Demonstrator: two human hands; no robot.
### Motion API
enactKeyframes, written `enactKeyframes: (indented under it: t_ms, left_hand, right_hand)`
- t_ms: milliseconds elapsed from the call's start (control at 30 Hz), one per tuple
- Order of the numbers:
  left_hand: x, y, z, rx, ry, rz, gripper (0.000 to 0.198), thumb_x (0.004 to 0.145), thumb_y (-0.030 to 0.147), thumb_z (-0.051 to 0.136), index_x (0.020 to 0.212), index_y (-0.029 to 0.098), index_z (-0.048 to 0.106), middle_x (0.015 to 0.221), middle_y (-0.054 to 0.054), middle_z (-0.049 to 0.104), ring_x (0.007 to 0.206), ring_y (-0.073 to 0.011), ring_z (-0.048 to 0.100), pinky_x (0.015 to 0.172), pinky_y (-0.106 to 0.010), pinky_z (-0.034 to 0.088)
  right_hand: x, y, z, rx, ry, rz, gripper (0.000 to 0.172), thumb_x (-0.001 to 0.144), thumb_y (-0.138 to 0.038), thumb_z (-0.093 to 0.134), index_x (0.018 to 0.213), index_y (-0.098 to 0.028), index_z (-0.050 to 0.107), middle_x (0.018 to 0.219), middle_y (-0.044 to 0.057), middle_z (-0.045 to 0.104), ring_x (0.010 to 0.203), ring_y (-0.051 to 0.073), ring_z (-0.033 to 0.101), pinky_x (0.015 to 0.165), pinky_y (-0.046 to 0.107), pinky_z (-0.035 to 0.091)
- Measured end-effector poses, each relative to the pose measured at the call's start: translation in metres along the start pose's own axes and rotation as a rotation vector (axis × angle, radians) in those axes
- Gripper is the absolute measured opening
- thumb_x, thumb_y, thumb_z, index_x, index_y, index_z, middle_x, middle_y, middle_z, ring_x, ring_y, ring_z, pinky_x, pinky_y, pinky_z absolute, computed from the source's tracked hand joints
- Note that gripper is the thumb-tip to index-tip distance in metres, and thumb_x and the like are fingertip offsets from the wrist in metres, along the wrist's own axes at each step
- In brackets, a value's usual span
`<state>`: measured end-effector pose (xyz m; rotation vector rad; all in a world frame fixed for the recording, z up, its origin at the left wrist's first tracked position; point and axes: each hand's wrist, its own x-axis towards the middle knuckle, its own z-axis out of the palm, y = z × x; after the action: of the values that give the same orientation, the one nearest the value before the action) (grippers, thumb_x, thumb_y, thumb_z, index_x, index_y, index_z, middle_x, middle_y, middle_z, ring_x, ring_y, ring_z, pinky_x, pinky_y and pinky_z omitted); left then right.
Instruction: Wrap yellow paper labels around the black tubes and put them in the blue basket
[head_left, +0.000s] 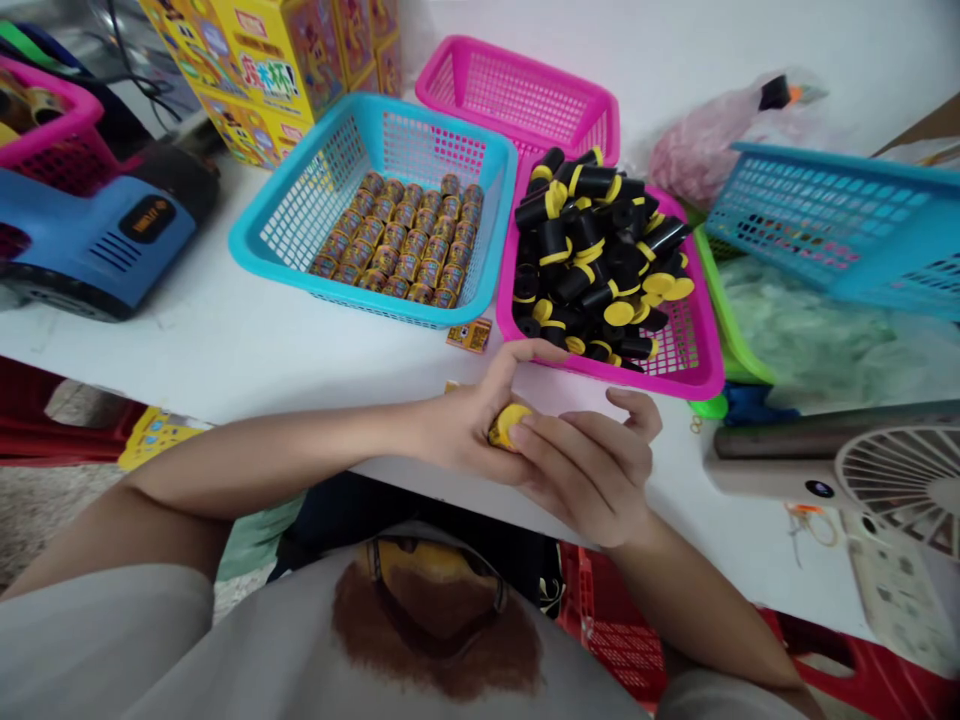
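Note:
My left hand is wrapped round a small canister with a yellow cap, its index finger stretched out to the right. The fingers of my right hand rest together against that cap from the right side. Most of the canister's body is hidden by the hands. Just beyond them stands a pink basket heaped with black canisters that have yellow caps. To its left, a blue basket holds rows of small canisters in printed wrapping. A small printed label lies between the hands and the baskets.
Yellow printed boxes are stacked at the back left, near a blue heat-gun-like tool. Another pink basket stands behind. A fan and small scissors lie right. A blue basket sits above plastic bags.

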<state>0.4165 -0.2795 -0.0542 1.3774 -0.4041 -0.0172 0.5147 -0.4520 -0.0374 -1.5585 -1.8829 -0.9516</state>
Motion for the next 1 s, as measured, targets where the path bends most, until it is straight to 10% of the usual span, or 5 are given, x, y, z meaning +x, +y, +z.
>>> enactKeyframes:
  t_ms: [267, 600, 833, 1000]
  left_hand:
    - [0.001, -0.001, -0.001, 0.137, 0.082, 0.068, 0.074, 0.084, 0.016, 0.071, 0.138, 0.032, 0.023, 0.066, 0.014, 0.046, 0.053, -0.0115, 0.055, 0.048, -0.022, 0.043]
    - [-0.001, -0.009, -0.015, 0.074, -0.186, 0.069, 0.057, 0.091, 0.028, 0.074, 0.122, 0.03, 0.026, 0.078, 0.007, 0.065, 0.07, -0.0176, 0.074, 0.062, -0.03, 0.057]
    - [-0.001, -0.03, -0.015, 0.143, -0.025, 0.036, 0.068, 0.09, 0.038, 0.075, 0.133, 0.028, 0.023, 0.082, 0.006, 0.063, 0.068, -0.0167, 0.07, 0.06, -0.028, 0.056]
    - [0.0, -0.003, -0.014, 0.519, 0.259, 0.24, 0.059, 0.087, 0.036, 0.08, 0.121, 0.027, 0.032, 0.103, -0.001, 0.062, 0.087, -0.0138, 0.068, 0.074, -0.026, 0.056]
  right_hand:
    - [-0.004, -0.005, 0.017, -0.02, 0.108, 0.056, 0.011, 0.099, -0.02, 0.067, 0.104, -0.025, 0.075, 0.106, 0.004, 0.069, 0.09, 0.017, 0.051, 0.117, 0.049, 0.047]
    - [-0.001, 0.0, 0.006, 0.307, 0.0, -0.063, 0.025, 0.099, -0.012, 0.059, 0.122, -0.007, 0.066, 0.121, 0.015, 0.067, 0.123, 0.027, 0.065, 0.096, 0.045, 0.068]
    - [-0.007, 0.006, 0.015, 0.25, 0.022, -0.038, 0.027, 0.102, -0.016, 0.057, 0.127, -0.02, 0.066, 0.118, 0.009, 0.068, 0.113, 0.023, 0.068, 0.1, 0.048, 0.065]
    - [-0.004, 0.014, 0.024, 0.19, 0.071, 0.015, 0.034, 0.101, -0.018, 0.062, 0.135, -0.019, 0.061, 0.116, 0.01, 0.068, 0.115, 0.024, 0.066, 0.099, 0.046, 0.063]
